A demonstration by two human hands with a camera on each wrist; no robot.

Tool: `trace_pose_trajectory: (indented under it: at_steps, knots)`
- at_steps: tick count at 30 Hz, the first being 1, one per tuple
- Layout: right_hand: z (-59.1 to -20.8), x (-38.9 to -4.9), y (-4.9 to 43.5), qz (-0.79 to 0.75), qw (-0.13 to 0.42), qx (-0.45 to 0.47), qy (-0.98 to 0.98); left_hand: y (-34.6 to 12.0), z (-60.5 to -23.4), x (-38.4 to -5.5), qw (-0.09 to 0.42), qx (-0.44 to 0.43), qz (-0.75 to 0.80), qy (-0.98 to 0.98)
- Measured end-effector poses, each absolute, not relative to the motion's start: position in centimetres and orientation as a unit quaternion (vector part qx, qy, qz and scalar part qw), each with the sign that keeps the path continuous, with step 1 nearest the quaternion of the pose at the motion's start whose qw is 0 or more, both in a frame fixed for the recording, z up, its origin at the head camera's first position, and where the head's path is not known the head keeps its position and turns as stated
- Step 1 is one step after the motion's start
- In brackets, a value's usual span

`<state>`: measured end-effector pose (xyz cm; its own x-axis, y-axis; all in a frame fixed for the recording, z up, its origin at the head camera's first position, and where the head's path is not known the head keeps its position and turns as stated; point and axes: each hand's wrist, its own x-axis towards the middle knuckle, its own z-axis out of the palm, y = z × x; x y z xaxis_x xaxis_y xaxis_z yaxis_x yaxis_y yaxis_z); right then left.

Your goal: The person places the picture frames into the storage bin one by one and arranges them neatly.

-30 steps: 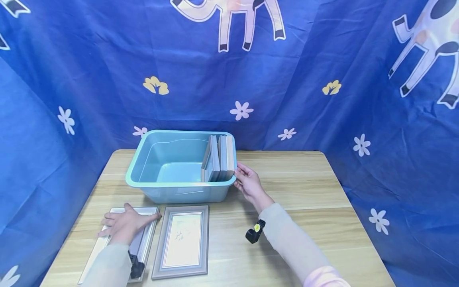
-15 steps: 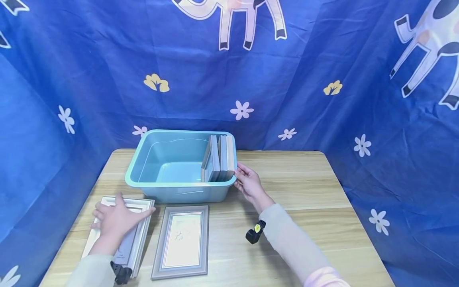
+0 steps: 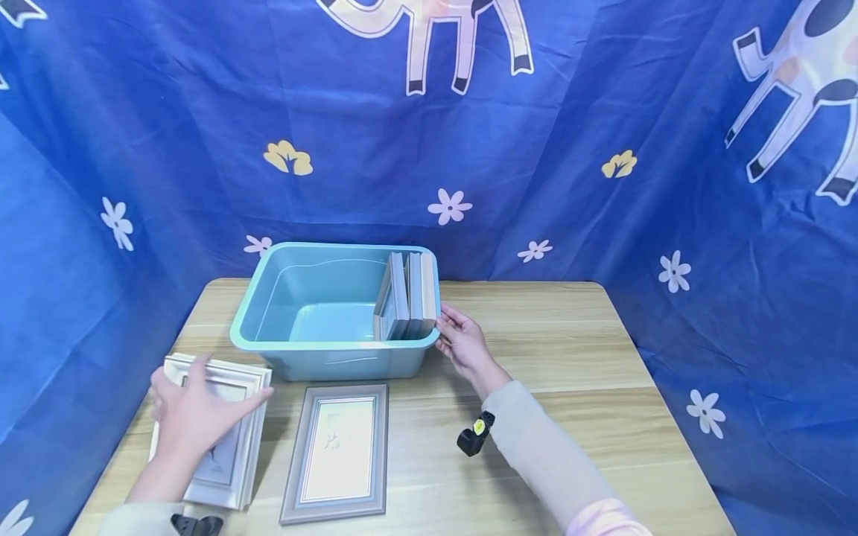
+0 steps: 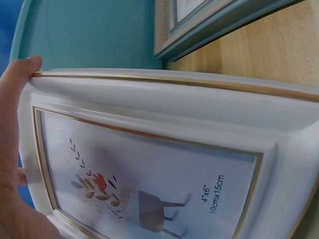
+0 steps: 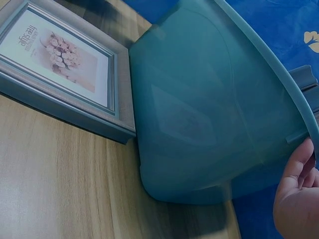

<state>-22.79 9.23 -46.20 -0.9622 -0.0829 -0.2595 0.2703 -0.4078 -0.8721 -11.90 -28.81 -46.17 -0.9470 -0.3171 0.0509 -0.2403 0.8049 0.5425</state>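
Observation:
My left hand (image 3: 188, 417) grips a white picture frame (image 3: 231, 439) by its far end and sides, thumb along the right edge. The frame is tilted, its far end raised off the table. In the left wrist view, its gold-lined border (image 4: 199, 109) surrounds a print of a plant in a pot. With its fingers at the rim, my right hand (image 3: 467, 350) holds the right side of a light blue plastic basin (image 3: 342, 365). Several picture frames (image 3: 407, 298) stand on edge inside the basin, against its right wall.
A grey picture frame (image 3: 335, 454) lies face up on the wooden table (image 3: 556, 387), just in front of the basin. Blue printed fabric (image 3: 375, 179) hangs behind the table and on both sides.
My left hand has taken up the white frame, moving it left and away from the grey frame while raising its far end. The right hand stays at the basin rim.

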Motion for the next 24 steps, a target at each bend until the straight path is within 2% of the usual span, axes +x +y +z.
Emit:
trace_pose_trajectory:
  at_steps: [5, 12, 24]
  knots:
    - [-46.2, -22.7, 9.3, -0.836, 0.106, 0.087, 0.532, -28.7, -45.1, -11.2, 0.112, 0.138, -0.294, -0.939]
    - [-46.2, -22.5, 9.4, -0.837, 0.108, 0.091, 0.528, -28.6, -43.3, -10.9, 0.204, 0.1, -0.316, -0.921]
    - [-46.3, -22.4, 9.5, -0.838, 0.11, 0.091, 0.527, -28.7, -38.2, -10.1, 0.258, -0.006, -0.347, -0.901]
